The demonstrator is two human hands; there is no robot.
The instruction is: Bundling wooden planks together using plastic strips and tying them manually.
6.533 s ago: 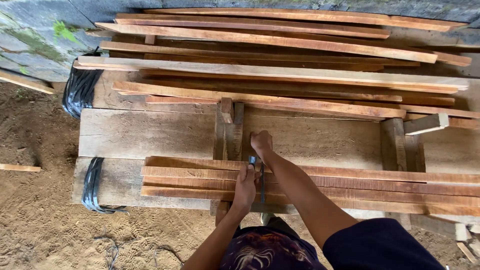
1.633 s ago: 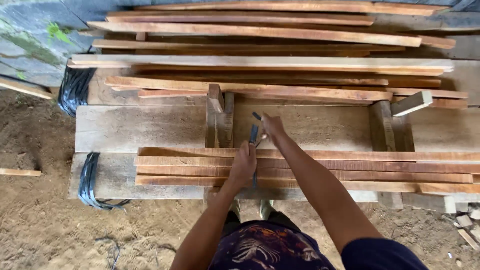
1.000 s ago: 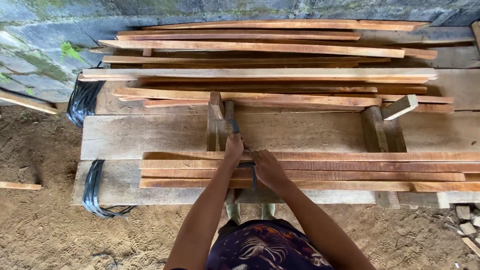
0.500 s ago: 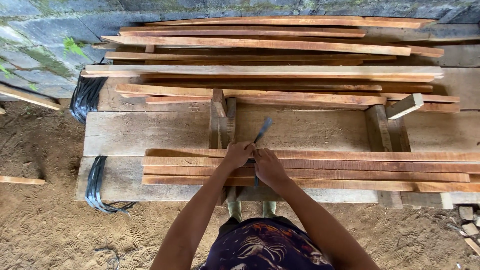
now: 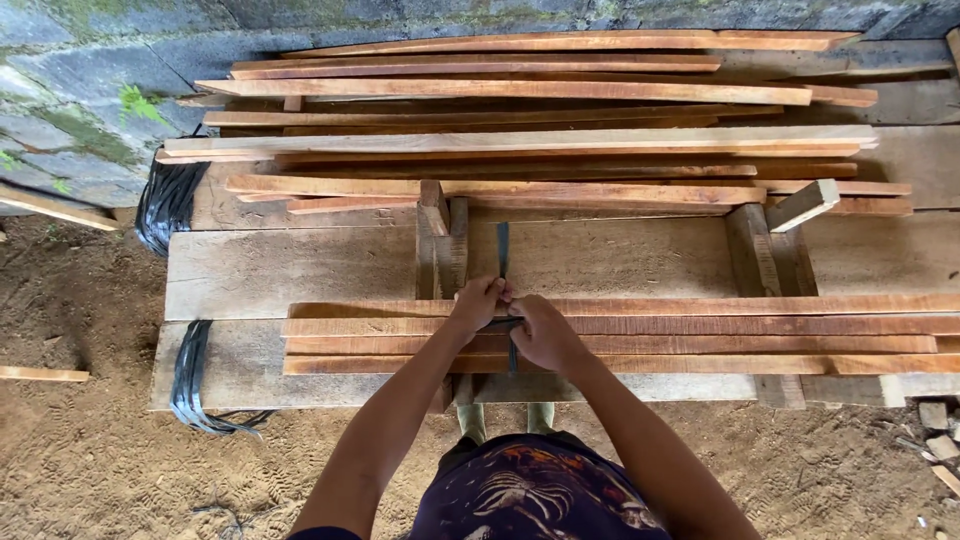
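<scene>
My left hand (image 5: 478, 303) and right hand (image 5: 540, 333), close together, clamp a thin dark strap (image 5: 503, 255) lying straight across reddish slats (image 5: 700, 335).

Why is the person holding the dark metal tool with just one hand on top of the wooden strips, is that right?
Not quite. The head view shows both hands on the dark metal tool: the left hand and the right hand meet at it. The rest is right: it lies across the wooden strips on the workbench.
</scene>
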